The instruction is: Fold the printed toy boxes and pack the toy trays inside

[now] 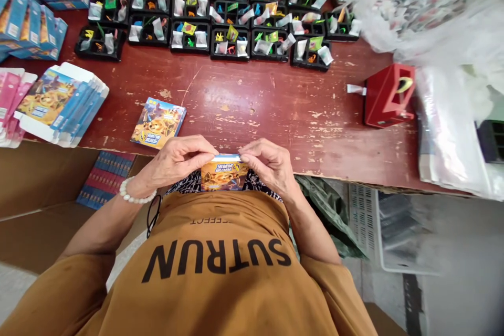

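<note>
Between my two hands, at the table's front edge, is a small printed cardboard box (224,174) with an orange and blue picture. My left hand (183,160) pinches the left end of its top flap between thumb and fingers. At the right end of the same flap, my right hand (270,163) pinches in the same way. A white strip of the flap shows below the blue edge. Another box (158,122) with the same print lies flat on the table, just beyond my left hand.
Black trays (230,44) with small toys and sachets stand in rows at the back. Flat cartons (59,102) lie left, below stacked blue boxes (31,26). A red tape dispenser (388,95) stands right, near a plastic bag of sachets (425,0). Below the table is an open carton (35,178).
</note>
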`<state>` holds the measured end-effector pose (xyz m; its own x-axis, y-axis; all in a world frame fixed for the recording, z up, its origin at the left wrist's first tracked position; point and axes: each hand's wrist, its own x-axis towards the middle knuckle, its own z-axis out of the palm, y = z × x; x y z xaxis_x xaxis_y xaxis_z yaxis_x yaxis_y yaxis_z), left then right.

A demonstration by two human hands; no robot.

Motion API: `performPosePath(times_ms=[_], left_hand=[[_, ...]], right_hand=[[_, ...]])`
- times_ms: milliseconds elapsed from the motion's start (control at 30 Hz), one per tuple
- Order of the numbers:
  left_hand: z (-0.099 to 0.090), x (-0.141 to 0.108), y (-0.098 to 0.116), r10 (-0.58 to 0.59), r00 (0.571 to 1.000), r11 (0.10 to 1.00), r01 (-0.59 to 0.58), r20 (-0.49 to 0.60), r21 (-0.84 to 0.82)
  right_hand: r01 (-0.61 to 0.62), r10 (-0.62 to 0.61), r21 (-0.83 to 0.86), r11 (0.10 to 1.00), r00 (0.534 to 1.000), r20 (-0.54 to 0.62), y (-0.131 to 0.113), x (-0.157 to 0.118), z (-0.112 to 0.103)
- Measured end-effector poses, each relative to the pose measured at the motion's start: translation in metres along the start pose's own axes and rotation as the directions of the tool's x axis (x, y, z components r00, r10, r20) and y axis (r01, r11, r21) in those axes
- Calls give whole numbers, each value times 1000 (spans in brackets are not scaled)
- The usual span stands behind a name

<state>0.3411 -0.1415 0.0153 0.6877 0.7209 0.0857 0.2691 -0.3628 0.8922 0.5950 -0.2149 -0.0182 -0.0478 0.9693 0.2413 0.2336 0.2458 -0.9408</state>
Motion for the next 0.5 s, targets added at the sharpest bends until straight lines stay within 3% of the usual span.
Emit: performPosePath(times_ms=[167,367,500], left_hand=[[-2,-10,-4,158,987,986,-160,40,47],[5,-11,-8,180,982,981,-177,-46,74],[15,-5,-2,146,987,985,-139,-62,101]], right_hand=[[110,-107,-50,993,992,67,7,-10,-5],[-69,71,173,982,997,-6,9,-14,3],[-148,156,212,966,987,-22,3,-6,4]])
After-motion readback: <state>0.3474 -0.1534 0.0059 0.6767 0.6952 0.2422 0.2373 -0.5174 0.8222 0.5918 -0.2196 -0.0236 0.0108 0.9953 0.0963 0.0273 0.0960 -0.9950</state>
